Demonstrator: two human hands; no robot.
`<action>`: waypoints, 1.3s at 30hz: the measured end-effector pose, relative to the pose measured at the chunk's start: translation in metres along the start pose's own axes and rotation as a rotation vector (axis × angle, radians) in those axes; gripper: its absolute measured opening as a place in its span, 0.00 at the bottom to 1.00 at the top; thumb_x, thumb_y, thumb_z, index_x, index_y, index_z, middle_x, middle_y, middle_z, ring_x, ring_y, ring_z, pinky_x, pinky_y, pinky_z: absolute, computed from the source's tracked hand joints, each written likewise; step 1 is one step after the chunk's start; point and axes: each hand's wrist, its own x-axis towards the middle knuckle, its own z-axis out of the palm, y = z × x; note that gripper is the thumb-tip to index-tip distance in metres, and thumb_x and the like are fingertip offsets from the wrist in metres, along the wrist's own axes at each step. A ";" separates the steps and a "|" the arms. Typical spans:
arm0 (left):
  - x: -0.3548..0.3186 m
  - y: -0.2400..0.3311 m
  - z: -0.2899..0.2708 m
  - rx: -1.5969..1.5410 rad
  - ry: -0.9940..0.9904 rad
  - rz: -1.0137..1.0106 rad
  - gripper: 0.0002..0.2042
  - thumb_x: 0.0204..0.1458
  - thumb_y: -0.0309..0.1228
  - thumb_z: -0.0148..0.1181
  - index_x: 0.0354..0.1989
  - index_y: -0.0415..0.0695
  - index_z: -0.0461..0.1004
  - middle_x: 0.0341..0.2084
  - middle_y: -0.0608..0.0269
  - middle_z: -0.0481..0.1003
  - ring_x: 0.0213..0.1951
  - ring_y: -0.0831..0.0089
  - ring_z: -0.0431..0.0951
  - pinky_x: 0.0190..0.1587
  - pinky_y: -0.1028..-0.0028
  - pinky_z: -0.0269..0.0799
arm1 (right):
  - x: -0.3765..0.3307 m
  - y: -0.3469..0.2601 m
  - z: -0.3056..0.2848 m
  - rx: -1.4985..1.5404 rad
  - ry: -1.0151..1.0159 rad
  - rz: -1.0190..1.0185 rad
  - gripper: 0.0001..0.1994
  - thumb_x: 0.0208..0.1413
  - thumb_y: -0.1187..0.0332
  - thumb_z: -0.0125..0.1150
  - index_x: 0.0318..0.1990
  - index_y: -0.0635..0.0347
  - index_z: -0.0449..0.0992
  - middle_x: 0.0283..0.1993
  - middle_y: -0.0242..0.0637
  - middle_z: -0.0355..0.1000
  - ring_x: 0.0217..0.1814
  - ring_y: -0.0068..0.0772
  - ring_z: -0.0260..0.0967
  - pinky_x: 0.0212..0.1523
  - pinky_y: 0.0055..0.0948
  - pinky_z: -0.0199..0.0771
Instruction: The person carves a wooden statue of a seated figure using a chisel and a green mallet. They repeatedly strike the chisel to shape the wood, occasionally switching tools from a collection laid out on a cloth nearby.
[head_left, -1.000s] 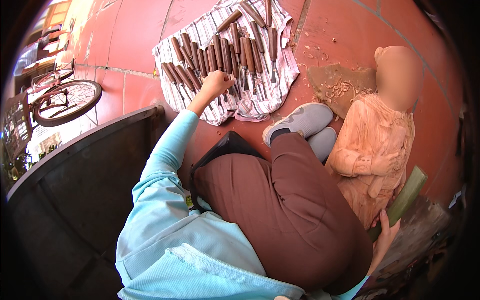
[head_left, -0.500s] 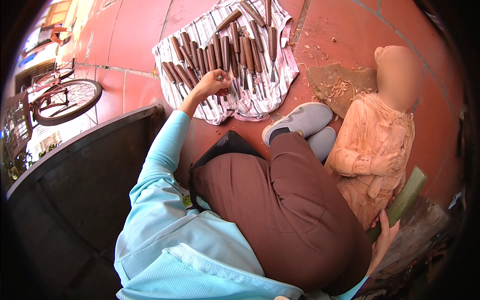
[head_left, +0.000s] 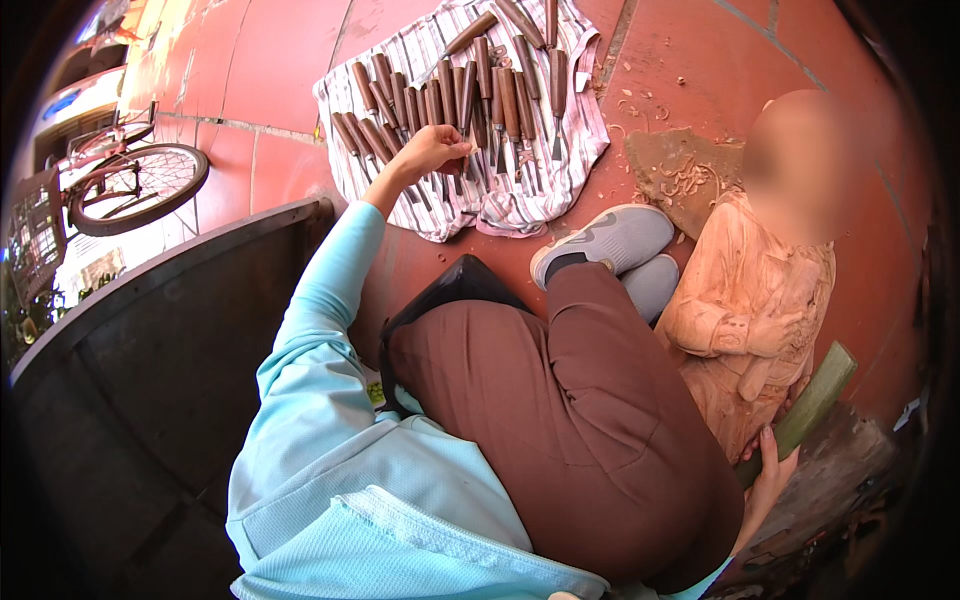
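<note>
Red tiled floor (head_left: 300, 60), left hand (head_left: 432, 150) on chisels (head_left: 470, 90), striped cloth (head_left: 560, 170)

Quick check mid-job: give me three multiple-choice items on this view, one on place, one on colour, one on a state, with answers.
1. Where is the left hand?
A. On the bicycle
B. Over the chisels on the striped cloth
C. On the shoe

2. What colour is the left sleeve?
A. Light blue
B. Red
C. Black

3. How is the wooden figure kept?
A. Lying flat on the cloth
B. Hanging from a hook
C. Upright, right hand at its base

Answers: B, fingers reach among the chisels; A, sleeve is pale blue; C, it stands beside the knee.
</note>
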 end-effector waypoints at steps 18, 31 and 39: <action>-0.082 0.185 0.007 -0.104 0.267 0.921 0.19 0.58 0.26 0.53 0.51 0.41 0.50 0.40 0.54 0.70 0.40 0.64 0.79 0.39 0.70 0.81 | 0.002 0.003 -0.006 0.018 -0.041 0.011 0.29 0.55 0.74 0.56 0.63 0.68 0.55 0.31 0.34 0.65 0.22 0.19 0.59 0.23 0.19 0.62; -0.096 0.325 0.158 -0.217 -0.206 1.322 0.11 0.59 0.34 0.53 0.41 0.39 0.63 0.26 0.62 0.72 0.31 0.75 0.78 0.28 0.73 0.73 | 0.001 -0.004 -0.006 0.035 -0.039 0.016 0.29 0.54 0.75 0.57 0.63 0.67 0.56 0.29 0.34 0.64 0.22 0.20 0.59 0.23 0.19 0.63; -0.148 0.332 0.308 -0.643 -0.421 1.229 0.19 0.51 0.41 0.57 0.39 0.33 0.69 0.22 0.46 0.74 0.28 0.51 0.76 0.33 0.60 0.70 | 0.001 -0.002 -0.002 0.050 -0.057 -0.011 0.26 0.53 0.75 0.57 0.60 0.69 0.59 0.27 0.35 0.65 0.21 0.22 0.60 0.22 0.20 0.63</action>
